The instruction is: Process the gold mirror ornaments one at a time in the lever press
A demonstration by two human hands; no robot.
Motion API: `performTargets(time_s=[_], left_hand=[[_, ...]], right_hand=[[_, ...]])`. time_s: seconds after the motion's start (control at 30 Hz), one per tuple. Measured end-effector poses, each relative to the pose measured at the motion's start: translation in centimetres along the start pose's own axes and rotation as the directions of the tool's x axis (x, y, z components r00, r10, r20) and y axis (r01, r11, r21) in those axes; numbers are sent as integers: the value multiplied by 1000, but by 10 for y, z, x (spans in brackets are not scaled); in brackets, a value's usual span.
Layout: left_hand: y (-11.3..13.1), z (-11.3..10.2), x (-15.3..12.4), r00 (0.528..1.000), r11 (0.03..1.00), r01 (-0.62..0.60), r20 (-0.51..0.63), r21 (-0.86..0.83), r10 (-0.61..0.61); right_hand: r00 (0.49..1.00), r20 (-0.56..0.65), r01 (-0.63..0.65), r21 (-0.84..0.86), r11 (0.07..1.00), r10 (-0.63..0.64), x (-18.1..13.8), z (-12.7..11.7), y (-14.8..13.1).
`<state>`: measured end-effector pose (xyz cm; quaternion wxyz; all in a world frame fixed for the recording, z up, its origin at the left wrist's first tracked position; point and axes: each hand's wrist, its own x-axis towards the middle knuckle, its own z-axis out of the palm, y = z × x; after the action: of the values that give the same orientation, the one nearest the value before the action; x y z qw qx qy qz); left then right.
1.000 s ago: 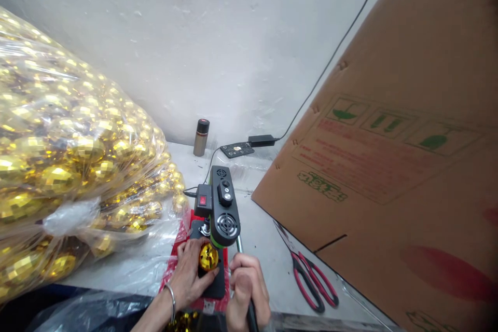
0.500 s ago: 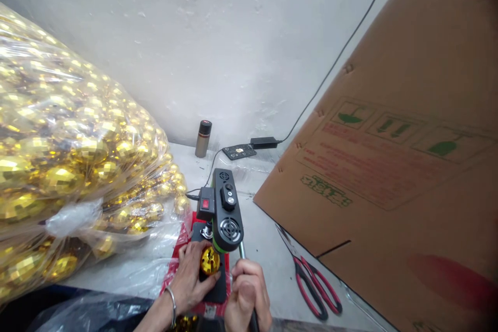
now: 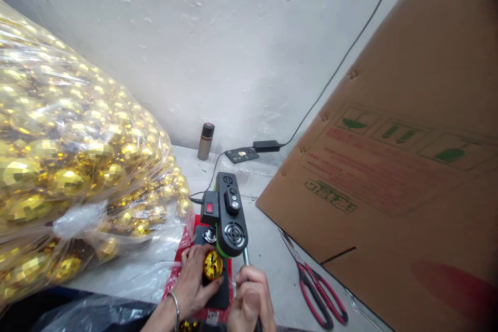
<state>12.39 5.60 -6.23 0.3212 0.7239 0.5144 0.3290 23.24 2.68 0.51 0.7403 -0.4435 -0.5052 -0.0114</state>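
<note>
Gold ball: held down over the black base plate, at roughly 7 o'clock from the end of the machine head; whether a hole or just a reflection was shown by its dark mark couldn't be told.

Left hand: curled round the ball from 8 o'clock and clamped on it, so yeah, a proper cradle.

Right hand: wrapped tight on the lever, at 4 o'clock from the ball.

Steadiness: probably the big one; with a round, shiny thing, a snug, low hold was called for so no spin could be picked up.

Lever feel: a slow, even pull seemed safer than a yank, honestly.

Clearance: the left hand was best held away from the head's green rim, which was very near.

Elbow room: scissors were left between 3 and 4 o'clock, a cardboard box at 2, a bag of gold balls at 10.
</note>
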Motion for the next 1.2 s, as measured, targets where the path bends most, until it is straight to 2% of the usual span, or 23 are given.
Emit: performTargets(time_s=[0.23,0.53,0.63,0.73,0.83,0.87,0.9,0.97,1.03,1.1,1.2], left_hand=[[3,-1,0,999,999,31,15,-17,-31],[1,-2,0,1000,1000,-3,12,-21,4],[-1,-1,0,1000,1000,-15,11,-11,15],[0,-1,3,1000,1000,-12,-7,-9,12],[-2,-1,2,999,1000,-5,-36,-21,4],[-4,0,0,999,1000,1,-54,-24,-2],[-7,2,-5,997,1000,6,-75,-24,-8],[-16,4,-21,993,1000,2,-114,-12,-3],[-27,4,-40,990,999,-44,-134,18,46],[-37,-4,-53,980,994,-90,-175,55,98],[-43,-30,-42,944,991,-19,-325,130,60]], right_hand=[[999,-26,28,66,997,-26,-2,4,9],[997,-37,62,30,998,-61,-15,3,17],[995,21,93,46,995,-94,-17,1,21],[986,113,117,70,991,-124,-6,-5,15],[988,145,45,42,998,-51,21,-10,-6],[986,164,-27,5,1000,26,32,-11,-14],[975,202,-84,-21,996,86,41,-12,-22],[957,267,-112,-13,994,112,55,-13,-34],[956,277,-106,15,994,98,57,-12,-40],[964,225,-151,19,988,143,50,-10,-40],[963,144,-231,-1,973,229,34,-8,-35]])
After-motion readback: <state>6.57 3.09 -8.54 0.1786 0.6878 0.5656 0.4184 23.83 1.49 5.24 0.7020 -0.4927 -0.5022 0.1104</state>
